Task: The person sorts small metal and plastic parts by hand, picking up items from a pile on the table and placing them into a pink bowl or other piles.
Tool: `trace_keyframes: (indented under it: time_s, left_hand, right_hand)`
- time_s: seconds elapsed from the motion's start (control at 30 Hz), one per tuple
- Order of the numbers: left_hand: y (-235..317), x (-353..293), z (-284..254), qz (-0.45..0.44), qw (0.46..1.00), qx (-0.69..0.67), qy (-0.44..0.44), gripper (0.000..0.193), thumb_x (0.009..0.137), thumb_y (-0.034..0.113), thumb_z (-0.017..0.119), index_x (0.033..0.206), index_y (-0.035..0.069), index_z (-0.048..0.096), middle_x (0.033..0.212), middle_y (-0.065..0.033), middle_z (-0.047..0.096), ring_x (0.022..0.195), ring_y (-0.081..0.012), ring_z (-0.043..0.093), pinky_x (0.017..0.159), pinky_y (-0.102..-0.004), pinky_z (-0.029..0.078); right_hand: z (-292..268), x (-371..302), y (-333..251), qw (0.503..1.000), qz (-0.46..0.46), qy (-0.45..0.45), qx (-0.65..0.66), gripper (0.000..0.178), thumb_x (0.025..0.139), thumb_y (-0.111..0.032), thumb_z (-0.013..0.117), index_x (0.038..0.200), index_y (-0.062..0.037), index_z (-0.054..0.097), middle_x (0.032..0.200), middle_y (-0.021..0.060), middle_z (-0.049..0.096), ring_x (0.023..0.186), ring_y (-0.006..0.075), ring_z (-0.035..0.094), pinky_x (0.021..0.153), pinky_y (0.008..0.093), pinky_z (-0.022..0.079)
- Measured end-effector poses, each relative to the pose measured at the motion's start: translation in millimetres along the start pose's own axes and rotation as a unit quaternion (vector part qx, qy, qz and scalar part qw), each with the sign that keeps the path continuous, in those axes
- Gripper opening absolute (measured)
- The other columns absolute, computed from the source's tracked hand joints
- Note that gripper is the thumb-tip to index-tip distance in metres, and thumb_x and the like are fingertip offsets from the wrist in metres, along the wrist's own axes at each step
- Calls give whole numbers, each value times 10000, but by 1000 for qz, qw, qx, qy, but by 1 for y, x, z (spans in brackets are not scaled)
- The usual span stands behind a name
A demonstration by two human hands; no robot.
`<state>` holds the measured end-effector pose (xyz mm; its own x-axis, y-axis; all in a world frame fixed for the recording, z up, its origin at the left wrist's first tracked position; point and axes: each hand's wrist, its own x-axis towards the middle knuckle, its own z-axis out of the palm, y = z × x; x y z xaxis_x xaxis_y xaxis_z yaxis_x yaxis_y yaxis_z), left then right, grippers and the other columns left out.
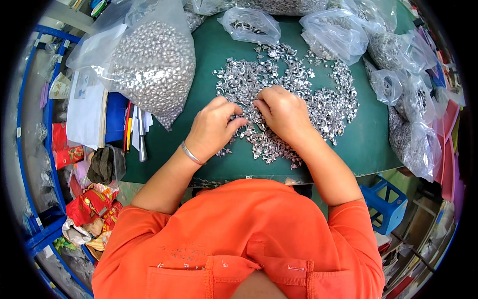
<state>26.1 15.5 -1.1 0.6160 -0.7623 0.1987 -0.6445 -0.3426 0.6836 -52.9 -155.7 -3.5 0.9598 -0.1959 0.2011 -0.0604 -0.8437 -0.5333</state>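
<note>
A heap of several small shiny silver metal pieces (318,99) lies spread on the green table mat (199,65). My left hand (211,127) and my right hand (281,112) rest knuckles-up on the near side of the heap, close together, fingertips curled in and meeting between them. The fingers pinch at small pieces, but what sits between them is hidden by the hands. A thin silver bangle (191,153) circles my left wrist. My orange shirt (239,239) fills the lower part of the view.
A large clear bag of silver pieces (152,65) leans at the left. More clear bags (249,25) (333,35) (416,142) line the back and right. Pens and papers (134,129) lie left of the mat. A blue stool (386,204) stands lower right; blue rack (35,149) at left.
</note>
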Motion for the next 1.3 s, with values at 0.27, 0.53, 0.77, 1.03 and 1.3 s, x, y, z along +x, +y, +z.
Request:
trace_keyframes:
  time_s: [0.27, 0.53, 0.77, 1.03, 1.3]
  left_hand:
    - [-7, 4, 3, 38, 999, 4, -16, 97, 738, 41, 698, 809, 19, 637, 747, -98, 550, 643, -250, 558, 585, -325, 443]
    - [3, 11, -8, -175, 938, -290, -77, 66, 816, 62, 645, 825, 30, 588, 775, -60, 573, 640, -122, 546, 519, -222, 431]
    - [-16, -8, -40, -254, 807, -533, -14, 59, 799, 8, 608, 812, 47, 566, 743, -1, 526, 652, -67, 481, 506, -174, 369]
    - [-7, -22, -32, -110, 990, -17, -85, 134, 733, 65, 707, 850, 29, 656, 636, -49, 469, 565, -133, 443, 532, -260, 368]
    - [13, -17, -16, -265, 867, -407, -116, 153, 901, 141, 575, 932, 1, 628, 721, -3, 535, 610, -109, 489, 534, -240, 411]
  right_hand:
    - [-38, -31, 21, 670, 180, -53, 718, 109, 819, -95, 641, 800, -47, 545, 634, -24, 493, 500, 52, 401, 407, 186, 257]
    - [-21, -62, -19, 979, -103, -155, 86, 141, 768, -174, 679, 769, -53, 605, 719, 73, 600, 646, 245, 618, 553, 363, 495]
    - [-24, -55, -13, 983, -114, -143, 31, 76, 771, -138, 642, 803, -78, 610, 700, 70, 573, 624, 270, 605, 521, 387, 485]
    - [-24, -56, -15, 978, -102, -182, 17, 101, 751, -135, 649, 818, -71, 609, 721, 84, 597, 650, 281, 613, 532, 385, 495]
    - [-39, -44, 7, 900, 213, -120, 360, 86, 815, -63, 658, 840, 2, 608, 775, 33, 616, 687, 87, 544, 618, 240, 450]
